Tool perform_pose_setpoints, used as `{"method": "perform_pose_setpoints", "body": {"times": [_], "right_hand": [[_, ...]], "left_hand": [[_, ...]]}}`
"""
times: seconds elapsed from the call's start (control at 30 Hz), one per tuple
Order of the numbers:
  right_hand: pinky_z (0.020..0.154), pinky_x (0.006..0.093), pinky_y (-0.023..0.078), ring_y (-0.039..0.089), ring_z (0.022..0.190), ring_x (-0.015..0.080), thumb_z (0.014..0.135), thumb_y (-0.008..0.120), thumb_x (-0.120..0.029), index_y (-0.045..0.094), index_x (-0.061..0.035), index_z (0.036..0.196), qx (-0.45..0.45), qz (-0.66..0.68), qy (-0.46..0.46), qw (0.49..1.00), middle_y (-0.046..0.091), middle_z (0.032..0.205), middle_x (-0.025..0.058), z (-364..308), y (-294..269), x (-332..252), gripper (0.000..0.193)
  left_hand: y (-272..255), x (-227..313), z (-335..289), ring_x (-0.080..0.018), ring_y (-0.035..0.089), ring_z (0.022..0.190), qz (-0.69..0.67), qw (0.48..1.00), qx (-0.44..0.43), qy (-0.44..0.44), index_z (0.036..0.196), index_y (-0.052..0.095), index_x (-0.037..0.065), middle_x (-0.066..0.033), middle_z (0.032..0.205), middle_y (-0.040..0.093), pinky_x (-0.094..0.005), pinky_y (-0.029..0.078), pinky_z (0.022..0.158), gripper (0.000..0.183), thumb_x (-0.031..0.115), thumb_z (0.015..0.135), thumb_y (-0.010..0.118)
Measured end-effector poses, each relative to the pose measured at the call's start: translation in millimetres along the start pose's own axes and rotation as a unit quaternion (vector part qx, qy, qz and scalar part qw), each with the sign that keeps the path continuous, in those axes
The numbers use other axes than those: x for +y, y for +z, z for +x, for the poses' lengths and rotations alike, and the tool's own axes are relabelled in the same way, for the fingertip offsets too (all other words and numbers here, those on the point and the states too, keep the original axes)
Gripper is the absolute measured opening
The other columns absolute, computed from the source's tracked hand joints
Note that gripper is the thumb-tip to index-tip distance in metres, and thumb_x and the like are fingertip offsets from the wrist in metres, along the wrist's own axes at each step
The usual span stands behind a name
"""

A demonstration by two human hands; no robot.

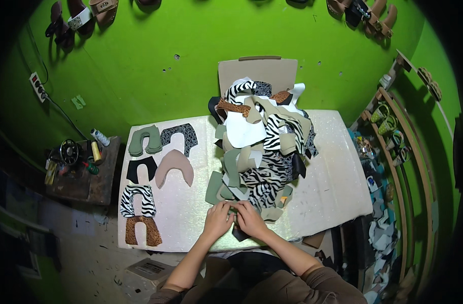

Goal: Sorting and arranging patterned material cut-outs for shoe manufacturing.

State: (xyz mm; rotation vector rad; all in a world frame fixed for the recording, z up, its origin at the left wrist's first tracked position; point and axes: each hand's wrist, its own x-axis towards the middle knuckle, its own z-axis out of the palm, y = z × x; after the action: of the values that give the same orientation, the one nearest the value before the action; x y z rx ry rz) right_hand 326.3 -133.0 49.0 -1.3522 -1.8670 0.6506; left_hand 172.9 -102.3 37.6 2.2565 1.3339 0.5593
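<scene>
Side by side at the table's front edge are my left hand point(217, 220) and my right hand point(249, 219), fingers curled inward and thumbs close together. Both seem closed on a small piece at the near edge of a heap, but the fingers hide what it is. A black piece point(240, 233) shows just below my right hand. Beyond my fingers rises the heap of cut shoe-upper pieces, with zebra-print pieces point(268, 172), a sage-green piece point(231, 167), a white piece point(245, 129) and leopard-print pieces point(234, 108).
On the table's left lie sorted U-shaped pieces: green stack point(146, 140), grey-patterned point(180, 137), pink point(174, 168), black point(142, 169), zebra-print point(138, 201), leopard-print point(143, 231). A cardboard box point(257, 73) stands behind the heap. A sewing machine point(69, 152) is left; sandals hang on a rack point(386, 121) right.
</scene>
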Motion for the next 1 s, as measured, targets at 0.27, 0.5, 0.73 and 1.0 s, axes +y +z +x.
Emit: {"method": "perform_pose_setpoints", "body": {"times": [0.27, 0.5, 0.73, 1.0], "right_hand": [[0.082, 0.0382, 0.042, 0.051, 0.097, 0.0297, 0.073, 0.061, -0.012, 0.055, -0.0072, 0.108, -0.091, -0.177, -0.048, 0.979, 0.052, 0.104, 0.0135, -29.0, -33.0, 38.8, 0.035], [0.076, 0.037, 0.046, 0.055, 0.087, 0.0295, 0.076, 0.054, -0.008, 0.058, -0.0041, 0.103, -0.055, -0.016, -0.001, 0.998, 0.056, 0.091, 0.0123, -10.5, -61.3, 40.1, 0.027], [0.081, 0.0356, 0.043, 0.054, 0.093, 0.0305, 0.077, 0.055, -0.007, 0.055, -0.0026, 0.108, 0.037, 0.005, 0.002, 0.999, 0.054, 0.099, 0.0146, 12.4, -82.0, 35.2, 0.031], [0.09, 0.0397, 0.036, 0.047, 0.104, 0.0323, 0.078, 0.062, -0.025, 0.05, -0.0036, 0.115, -0.018, 0.014, -0.123, 0.992, 0.05, 0.111, 0.0152, 27.4, -62.8, 2.0, 0.044]], "left_hand": [[32.4, 17.3, -5.4, -0.0307, 0.052, 0.1, 0.084, 0.996, -0.01, -0.032, 0.113, 0.053, 0.006, -0.0132, 0.11, 0.053, -0.0414, 0.042, 0.083, 0.043, 0.023, 0.075, 0.061], [23.1, 25.1, -0.7, -0.0339, 0.056, 0.095, -0.031, 0.989, -0.004, -0.147, 0.118, 0.049, 0.004, -0.0155, 0.111, 0.052, -0.0421, 0.045, 0.082, 0.047, 0.017, 0.074, 0.059], [-13.3, 37.0, 9.8, -0.0329, 0.061, 0.077, -0.151, 0.965, 0.171, -0.126, 0.111, 0.054, -0.001, -0.0185, 0.085, 0.063, -0.0346, 0.048, 0.07, 0.03, 0.012, 0.083, 0.057], [-65.1, 56.5, 15.0, -0.0269, 0.06, 0.076, -0.119, 0.976, 0.178, -0.042, 0.093, 0.062, 0.0, -0.0157, 0.084, 0.063, -0.0316, 0.047, 0.068, 0.016, 0.011, 0.08, 0.061]]}}
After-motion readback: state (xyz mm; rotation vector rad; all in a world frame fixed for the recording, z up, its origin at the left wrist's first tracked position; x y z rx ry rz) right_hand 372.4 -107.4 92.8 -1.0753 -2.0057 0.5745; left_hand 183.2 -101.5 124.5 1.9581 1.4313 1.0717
